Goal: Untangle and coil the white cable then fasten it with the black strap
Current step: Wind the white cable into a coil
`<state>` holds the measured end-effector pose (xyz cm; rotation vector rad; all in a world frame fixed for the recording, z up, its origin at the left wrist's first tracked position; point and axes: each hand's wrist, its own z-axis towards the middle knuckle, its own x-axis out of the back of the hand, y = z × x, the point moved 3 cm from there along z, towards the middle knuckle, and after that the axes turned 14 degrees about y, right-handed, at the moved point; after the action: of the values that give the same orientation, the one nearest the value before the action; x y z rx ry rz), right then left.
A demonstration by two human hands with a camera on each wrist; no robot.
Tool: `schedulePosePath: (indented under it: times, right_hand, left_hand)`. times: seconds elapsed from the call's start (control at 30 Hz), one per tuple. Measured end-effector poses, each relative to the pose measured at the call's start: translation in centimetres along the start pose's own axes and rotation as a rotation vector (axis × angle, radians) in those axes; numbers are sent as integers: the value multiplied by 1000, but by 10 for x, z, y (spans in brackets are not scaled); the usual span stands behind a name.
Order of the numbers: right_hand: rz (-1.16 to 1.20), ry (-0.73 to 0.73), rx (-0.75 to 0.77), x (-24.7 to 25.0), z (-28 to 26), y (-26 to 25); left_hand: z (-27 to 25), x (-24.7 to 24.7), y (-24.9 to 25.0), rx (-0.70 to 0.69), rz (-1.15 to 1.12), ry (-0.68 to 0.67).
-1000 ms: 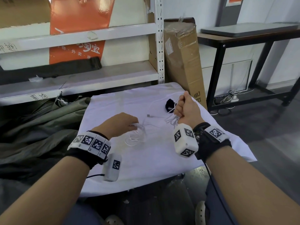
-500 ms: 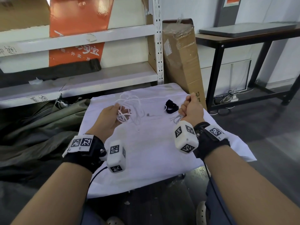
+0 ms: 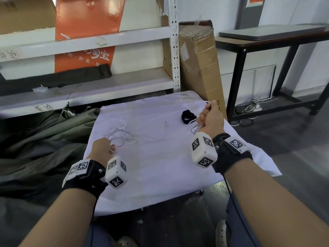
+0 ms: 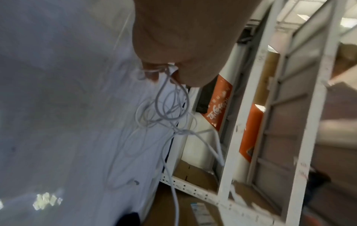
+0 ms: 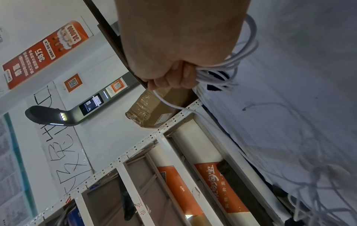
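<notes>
A thin white cable (image 3: 122, 133) lies in a loose tangle on the white cloth (image 3: 160, 166) over the small table. My left hand (image 3: 105, 148) pinches strands at the tangle's near edge; in the left wrist view the cable (image 4: 166, 110) hangs in loops from my fingers. My right hand (image 3: 210, 116) is a fist gripping a bundle of coiled cable loops (image 5: 230, 67) at the table's right side, with one strand running back to the tangle. The black strap (image 3: 187, 116) lies on the cloth just left of my right hand. A cable plug (image 3: 166, 124) rests mid-table.
A white metal shelf rack (image 3: 170, 50) stands behind the table. A tall cardboard box (image 3: 201, 65) leans at the back right. A black-framed table (image 3: 267, 47) is at the right. Grey-green fabric (image 3: 44, 139) is heaped left of the table.
My left hand, which held the tangle lifted half a second ago, has dropped back toward me and the tangle now lies spread on the cloth. My right hand shifted slightly right, still gripping its loops.
</notes>
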<state>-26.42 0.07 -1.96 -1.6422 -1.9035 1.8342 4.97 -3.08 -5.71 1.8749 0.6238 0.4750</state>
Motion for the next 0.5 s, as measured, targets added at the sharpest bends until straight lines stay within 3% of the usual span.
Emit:
schedulePosePath:
  times: [0.07,0.17,0.27,0.4,0.43,0.5]
  right_hand:
    - [-19,-17,-21,-3,-4,4]
    - [-27,-41,-34,-8,-7,5]
    - [-22,-57,-29,-12,-9,3]
    - [10,-42,-20,-13,-9,-2]
    - [15,-30,-12,-13,-8,-3]
    - [20,-1,4,-11,-7,-5]
  left_hand:
    - [7,4,0,-184,211,57]
    - [-2,3,16,-518,315,68]
    - [-19,-12,28,-886,433,-78]
    - [-38,-28,25,-1156,828,-496]
    - [-37,-31,23,-1213,914,-542]
    - [-30,-33,23,-1297,979,-487]
